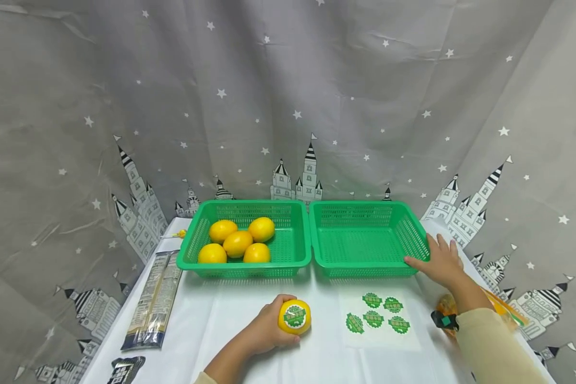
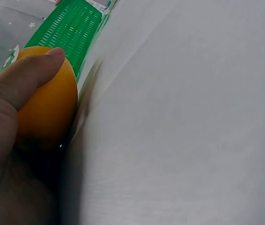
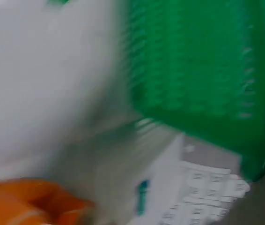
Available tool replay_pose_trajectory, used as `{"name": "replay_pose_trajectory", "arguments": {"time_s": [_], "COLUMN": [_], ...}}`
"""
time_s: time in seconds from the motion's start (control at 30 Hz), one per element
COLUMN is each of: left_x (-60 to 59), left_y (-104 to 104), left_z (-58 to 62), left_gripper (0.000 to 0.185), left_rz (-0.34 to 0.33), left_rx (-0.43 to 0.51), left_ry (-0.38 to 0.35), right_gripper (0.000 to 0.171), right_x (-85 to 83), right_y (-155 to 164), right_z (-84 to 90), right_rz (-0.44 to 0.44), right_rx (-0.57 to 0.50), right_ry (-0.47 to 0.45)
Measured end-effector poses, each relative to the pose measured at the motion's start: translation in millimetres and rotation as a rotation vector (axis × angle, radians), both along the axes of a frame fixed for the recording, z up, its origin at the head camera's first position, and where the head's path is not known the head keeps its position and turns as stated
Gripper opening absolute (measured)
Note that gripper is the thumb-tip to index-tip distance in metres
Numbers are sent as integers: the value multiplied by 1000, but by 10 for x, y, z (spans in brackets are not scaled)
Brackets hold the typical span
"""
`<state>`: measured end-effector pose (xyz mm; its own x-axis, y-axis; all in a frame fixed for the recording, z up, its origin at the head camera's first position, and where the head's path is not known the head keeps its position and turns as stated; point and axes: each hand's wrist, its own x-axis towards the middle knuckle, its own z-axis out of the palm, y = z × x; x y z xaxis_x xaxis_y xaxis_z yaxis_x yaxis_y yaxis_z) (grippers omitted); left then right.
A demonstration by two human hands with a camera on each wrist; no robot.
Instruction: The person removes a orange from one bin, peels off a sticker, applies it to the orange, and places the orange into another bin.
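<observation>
My left hand (image 1: pixel 264 330) grips a yellow lemon (image 1: pixel 295 317) with a green round sticker on it, resting on the white table. In the left wrist view the thumb (image 2: pixel 27 77) wraps over the lemon (image 2: pixel 48 110). My right hand (image 1: pixel 439 261) rests with straight fingers on the right rim of the empty green basket (image 1: pixel 365 240). A second green basket (image 1: pixel 288 240) to the left holds several lemons (image 1: pixel 237 242). A white sheet (image 1: pixel 379 320) of green stickers lies in front of the empty basket. The right wrist view is blurred and shows the basket wall (image 3: pixel 202 75).
Long printed packets (image 1: pixel 153 301) lie at the table's left edge, with a dark packet (image 1: pixel 127 369) at the front left corner. An orange mesh bag (image 1: pixel 448 309) with a black clip lies at the right edge. A grey star-patterned curtain hangs behind.
</observation>
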<state>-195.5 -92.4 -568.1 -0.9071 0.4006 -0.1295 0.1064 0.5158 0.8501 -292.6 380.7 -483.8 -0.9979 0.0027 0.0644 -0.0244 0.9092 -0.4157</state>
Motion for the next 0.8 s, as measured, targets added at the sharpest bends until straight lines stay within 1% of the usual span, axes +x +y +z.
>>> {"name": "replay_pose_trajectory", "arguments": {"time_s": [0.03,0.1,0.2,0.27,0.33,0.37,0.43,0.47,0.53,0.6,0.63,0.7,0.73,0.8], "left_x": [2,1,-10,-25,-61,-99,-208,-286,-501,-776,-925,-1210,-1337,-1536], "left_y": [-2,-3,11,56,146,218,388,482,673,854,938,1082,1140,1225], "left_z": [-8,-15,6,67,207,308,569,711,953,1116,1158,1165,1147,1077], "left_gripper": [92,92,90,88,86,85,84,83,84,85,85,86,86,85], "left_rz": [3,4,-2,-10,-14,-17,-18,-15,-13,-15,-12,-1,3,7], "left_rx": [0,4,24,57,94,116,145,147,136,87,50,-54,-115,-253], "left_ry": [-4,-9,13,47,81,93,112,125,163,233,270,333,356,369], "right_gripper": [118,117,118,119,120,120,121,122,123,123,123,122,122,122], "right_x": [-29,-55,-53,-38,-38,-41,-55,-65,-81,-94,-99,-107,-111,-114], "right_y": [50,87,108,109,115,130,161,175,199,212,215,212,206,190], "right_z": [-20,-38,-42,-48,-61,-61,-67,-75,-87,-99,-104,-115,-119,-120], "right_rz": [32,78,103,114,123,122,121,118,118,120,121,125,125,126], "right_rx": [3,-30,-55,-49,-46,-41,-39,-40,-43,-51,-61,-85,-94,-116], "right_ry": [-32,-82,-81,-70,-64,-70,-79,-86,-94,-97,-99,-107,-113,-123]}}
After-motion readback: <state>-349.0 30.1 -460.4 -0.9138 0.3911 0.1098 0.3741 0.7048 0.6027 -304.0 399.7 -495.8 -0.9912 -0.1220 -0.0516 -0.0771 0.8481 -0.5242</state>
